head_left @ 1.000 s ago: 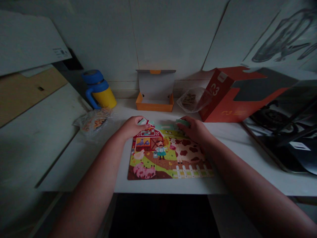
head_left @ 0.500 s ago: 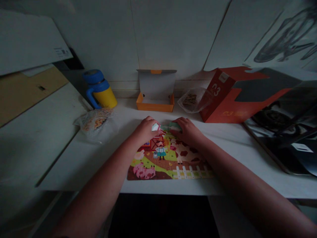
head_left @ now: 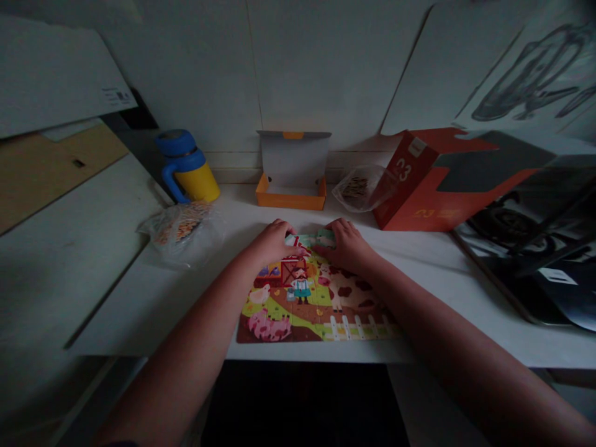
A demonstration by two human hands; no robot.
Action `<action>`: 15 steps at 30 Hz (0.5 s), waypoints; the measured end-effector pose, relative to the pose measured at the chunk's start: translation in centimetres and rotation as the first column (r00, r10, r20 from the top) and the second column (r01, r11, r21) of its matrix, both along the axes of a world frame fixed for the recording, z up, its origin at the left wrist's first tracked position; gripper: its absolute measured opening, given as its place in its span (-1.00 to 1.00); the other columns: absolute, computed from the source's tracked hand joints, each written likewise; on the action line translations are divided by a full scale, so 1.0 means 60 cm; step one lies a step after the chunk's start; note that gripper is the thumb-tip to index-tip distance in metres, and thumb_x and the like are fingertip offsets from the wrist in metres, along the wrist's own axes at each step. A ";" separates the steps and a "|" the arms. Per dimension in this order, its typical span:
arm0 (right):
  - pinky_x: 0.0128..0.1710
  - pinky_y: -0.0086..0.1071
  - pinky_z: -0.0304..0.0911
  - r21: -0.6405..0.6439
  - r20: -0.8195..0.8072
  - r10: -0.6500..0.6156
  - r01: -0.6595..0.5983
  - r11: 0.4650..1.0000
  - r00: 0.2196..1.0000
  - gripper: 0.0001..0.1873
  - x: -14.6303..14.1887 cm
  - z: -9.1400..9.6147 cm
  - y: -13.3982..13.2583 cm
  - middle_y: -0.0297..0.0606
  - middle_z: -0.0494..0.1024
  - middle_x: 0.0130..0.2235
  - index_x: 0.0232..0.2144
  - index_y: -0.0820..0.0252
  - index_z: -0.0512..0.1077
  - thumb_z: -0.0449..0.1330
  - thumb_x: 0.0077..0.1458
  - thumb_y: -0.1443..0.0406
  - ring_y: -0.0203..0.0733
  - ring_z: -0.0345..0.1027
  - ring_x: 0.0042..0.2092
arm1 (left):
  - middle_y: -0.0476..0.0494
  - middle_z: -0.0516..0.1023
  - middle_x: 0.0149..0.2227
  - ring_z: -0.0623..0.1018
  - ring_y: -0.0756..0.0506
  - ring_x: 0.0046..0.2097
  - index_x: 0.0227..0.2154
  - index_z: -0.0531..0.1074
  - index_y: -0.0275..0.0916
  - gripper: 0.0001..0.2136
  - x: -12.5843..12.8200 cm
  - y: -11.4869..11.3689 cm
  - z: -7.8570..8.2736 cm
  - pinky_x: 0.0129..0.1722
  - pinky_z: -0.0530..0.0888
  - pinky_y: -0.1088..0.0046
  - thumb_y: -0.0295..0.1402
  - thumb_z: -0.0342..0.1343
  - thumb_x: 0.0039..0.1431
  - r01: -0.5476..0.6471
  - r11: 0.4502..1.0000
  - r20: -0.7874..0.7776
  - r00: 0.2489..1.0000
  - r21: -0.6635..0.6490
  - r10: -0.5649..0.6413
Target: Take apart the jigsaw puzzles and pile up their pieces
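Farm-scene jigsaw puzzle (head_left: 305,310), laid flat on the white surface (head_left: 440,273), its far edge under the fingers and the rest spread on the near side of them; printed with a red barn, a standing figure, a spotted cow, a hen, a pink pig and a pale fence; its right side partly covered by the right forearm. Left hand (head_left: 274,242): bent over the far left corner, thumb laid across the roof area. Right hand (head_left: 348,247): set at the far edge, a pale green part being framed between thumb and fingers. Both sets of fingers are held at a narrow spread; whether a loose piece is gripped cannot be told. Beyond the fingers: one orange box (head_left: 291,200), lid raised. Beyond and left: one blue-and-yellow jug (head_left: 198,182), with a plastic bag of thin sticks (head_left: 179,230) placed before it. Beyond and right: one clear bag (head_left: 356,189), dark-tipped sticks contained, and one red box (head_left: 426,202), grey flap shown. Farther right: one stove (head_left: 505,226), partly hidden.
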State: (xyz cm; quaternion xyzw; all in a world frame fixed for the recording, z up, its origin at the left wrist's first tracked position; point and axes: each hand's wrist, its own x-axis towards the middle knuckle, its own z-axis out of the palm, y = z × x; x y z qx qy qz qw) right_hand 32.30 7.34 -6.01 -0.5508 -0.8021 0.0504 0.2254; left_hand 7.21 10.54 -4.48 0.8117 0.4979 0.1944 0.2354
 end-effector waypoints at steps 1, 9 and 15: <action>0.00 -0.07 0.33 -0.015 -0.029 -0.004 0.004 1.000 1.000 -0.46 0.000 0.002 0.000 0.06 0.53 0.00 0.01 0.17 0.41 0.34 0.15 -0.04 0.19 0.43 0.03 | -0.15 0.52 -0.11 0.54 -0.20 -0.09 -0.15 0.47 -0.20 -0.57 0.000 -0.002 0.001 -0.13 0.44 0.33 -0.19 0.49 -0.02 -0.008 1.000 0.023 1.000 -0.017 0.008; -0.23 -0.30 0.26 -0.152 -0.209 -0.016 -0.016 0.988 0.978 -0.50 0.004 0.025 -0.010 -0.19 0.64 -0.14 0.04 0.09 0.43 0.40 0.12 0.07 -0.03 0.49 -0.21 | 0.00 0.56 -0.28 0.47 -0.09 -0.27 -0.08 0.51 -0.20 -0.60 0.000 -0.011 -0.001 -0.30 0.33 0.43 -0.18 0.40 0.04 0.011 0.991 0.277 0.961 -0.132 0.026; -0.28 -0.32 0.23 -0.146 -0.318 -0.024 -0.023 0.989 0.948 -0.69 0.016 0.027 -0.005 -0.23 0.61 -0.27 -0.11 0.15 0.48 0.23 0.30 0.05 -0.11 0.43 -0.30 | 0.00 0.58 -0.34 0.50 -0.07 -0.36 -0.11 0.50 -0.23 -0.64 -0.005 -0.003 -0.003 -0.33 0.37 0.45 -0.11 0.33 0.14 -0.064 0.978 0.389 0.911 -0.197 0.138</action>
